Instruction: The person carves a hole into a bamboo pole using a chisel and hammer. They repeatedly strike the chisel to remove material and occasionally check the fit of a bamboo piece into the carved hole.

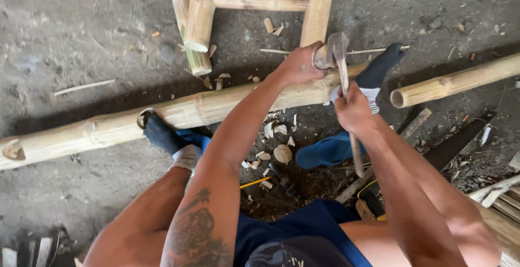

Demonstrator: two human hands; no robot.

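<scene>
Clearly the left hand wraps a short bamboo peg stood on the long bamboo pole, which lies across the floor from lower left to upper right. The right hand grips the hammer by its handle, head beside the peg, just right of it.

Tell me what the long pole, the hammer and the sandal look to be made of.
Long pole: bamboo, pale yellow, matte, with ringed nodes and a hollow look.
Hammer in the right hand: head looks like dull grey metal; handle looks like bare pale wood.
Sandal: blue, smooth, probably rubber or foam.
</scene>
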